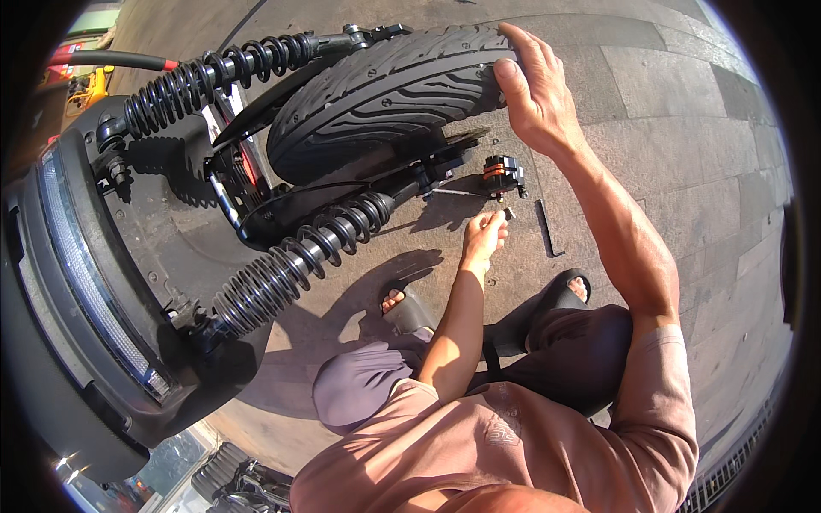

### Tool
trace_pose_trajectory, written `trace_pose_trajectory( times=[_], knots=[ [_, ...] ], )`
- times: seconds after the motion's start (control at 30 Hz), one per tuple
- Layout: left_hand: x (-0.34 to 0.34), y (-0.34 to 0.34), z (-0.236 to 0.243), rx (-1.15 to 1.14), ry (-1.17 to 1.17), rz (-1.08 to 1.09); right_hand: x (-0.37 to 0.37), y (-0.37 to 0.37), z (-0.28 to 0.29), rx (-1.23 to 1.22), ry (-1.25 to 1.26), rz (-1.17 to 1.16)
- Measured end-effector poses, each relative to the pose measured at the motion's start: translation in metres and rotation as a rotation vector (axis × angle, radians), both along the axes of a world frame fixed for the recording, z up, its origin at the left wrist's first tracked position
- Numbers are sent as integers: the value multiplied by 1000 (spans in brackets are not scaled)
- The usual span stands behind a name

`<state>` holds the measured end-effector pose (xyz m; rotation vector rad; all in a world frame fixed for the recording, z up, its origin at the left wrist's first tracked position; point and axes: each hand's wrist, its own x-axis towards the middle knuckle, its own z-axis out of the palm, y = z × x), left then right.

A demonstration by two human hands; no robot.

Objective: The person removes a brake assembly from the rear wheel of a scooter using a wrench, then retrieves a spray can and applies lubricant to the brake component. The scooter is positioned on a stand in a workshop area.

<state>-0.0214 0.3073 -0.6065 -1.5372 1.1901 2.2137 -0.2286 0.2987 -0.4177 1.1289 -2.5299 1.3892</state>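
Note:
My right hand (pixel 539 98) grips the side of the black treaded tyre (pixel 376 103), thumb on the tread and fingers over its edge. Below it, my left hand (pixel 486 235) pinches a small metal piece (pixel 509 214), too small to name exactly. Just above that hand sits a black brake caliper (pixel 505 175) with orange parts, on the paving with small bolts around it. A black hex key (pixel 547 229) lies to its right. Two black coil-spring shocks (pixel 304 265) run beside the tyre, and a cable hangs under it near the fork end.
The scooter's black front body (pixel 85 299) with a light strip fills the left side. My sandalled feet and bent knees are below my hands on the paved ground (pixel 667 154). A red-and-black hose and yellow items stand at the top left, and a metal grating is at the lower right.

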Motion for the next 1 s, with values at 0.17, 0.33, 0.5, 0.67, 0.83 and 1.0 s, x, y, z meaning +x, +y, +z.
trace_pose_trajectory(
  times=[0.17, 0.33, 0.5, 0.67, 0.83, 1.0],
  knots=[
    [-13, 9, 2, -158, 223, -14, 61, -17, 82, 1, 263, 450],
    [-24, 8, 11, -47, 200, -58, -14, 7, 79, -764, -353, 817],
    [-21, 7, 14, -1, 169, -184, -75, 44, -31, -545, -828, -152],
    [-20, 13, 10, 19, 219, -221, -70, 51, -136, -249, -1136, -199],
    [-19, 14, 7, 47, 243, -216, -67, 32, -171, -433, -1248, -111],
    [-8, 12, 3, 47, 270, -197, -64, 11, -152, -661, -1297, -18]
  ],
)
